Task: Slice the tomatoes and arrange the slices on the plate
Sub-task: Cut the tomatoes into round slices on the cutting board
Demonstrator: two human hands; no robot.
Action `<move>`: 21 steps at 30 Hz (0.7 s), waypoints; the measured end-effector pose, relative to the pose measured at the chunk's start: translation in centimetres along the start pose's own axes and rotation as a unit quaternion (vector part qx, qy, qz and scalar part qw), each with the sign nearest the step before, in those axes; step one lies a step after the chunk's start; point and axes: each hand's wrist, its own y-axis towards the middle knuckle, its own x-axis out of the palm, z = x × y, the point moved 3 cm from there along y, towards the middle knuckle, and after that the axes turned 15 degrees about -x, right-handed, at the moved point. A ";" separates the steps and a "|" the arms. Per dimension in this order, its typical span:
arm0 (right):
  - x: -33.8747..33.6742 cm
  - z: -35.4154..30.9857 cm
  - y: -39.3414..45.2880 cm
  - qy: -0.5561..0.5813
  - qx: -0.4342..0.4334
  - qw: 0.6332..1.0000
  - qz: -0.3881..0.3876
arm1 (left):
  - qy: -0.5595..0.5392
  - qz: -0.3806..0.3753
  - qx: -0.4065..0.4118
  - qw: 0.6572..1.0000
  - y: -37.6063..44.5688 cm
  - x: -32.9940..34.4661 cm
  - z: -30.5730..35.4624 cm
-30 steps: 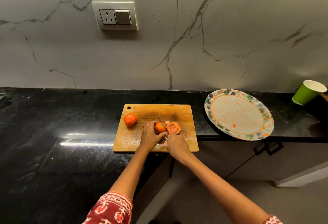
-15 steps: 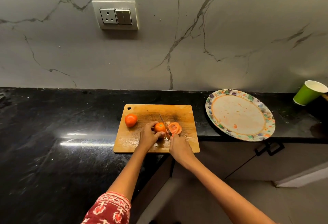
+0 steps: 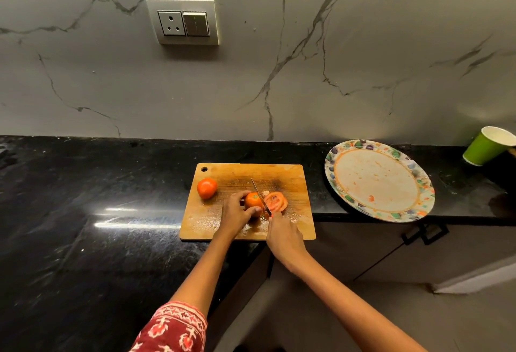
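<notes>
A wooden cutting board (image 3: 290, 175) lies on the black counter. My left hand (image 3: 236, 213) grips a partly cut tomato (image 3: 252, 200) in the board's middle. My right hand (image 3: 282, 235) holds a small knife (image 3: 259, 196); its blade stands in the tomato's right side. Cut slices (image 3: 276, 201) lie just right of the blade. A whole tomato (image 3: 207, 188) sits at the board's left end. The patterned oval plate (image 3: 418, 181) rests to the right of the board and holds no slices, only red smears.
A green paper cup (image 3: 485, 146) leans at the far right by the wall. The plate overhangs the counter's front edge above a cabinet handle (image 3: 424, 235). A socket and switch panel (image 3: 183, 22) is on the marbled wall. Black counter (image 3: 83, 198) stretches left.
The knife blade has shifted slightly left, further into the tomato, and my right hand has drawn back a little toward me. The left hand keeps its grip on the tomato.
</notes>
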 end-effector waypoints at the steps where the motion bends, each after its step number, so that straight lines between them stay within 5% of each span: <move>1: 0.1 -0.1 0.0 -0.007 -0.001 1.000 -0.002 | -0.001 -0.003 -0.001 1.000 0.1 0.1 -0.1; 21: 0.0 0.2 2.2 0.013 -0.024 0.999 -0.018 | 0.016 -0.003 -0.007 1.000 0.6 -0.2 0.0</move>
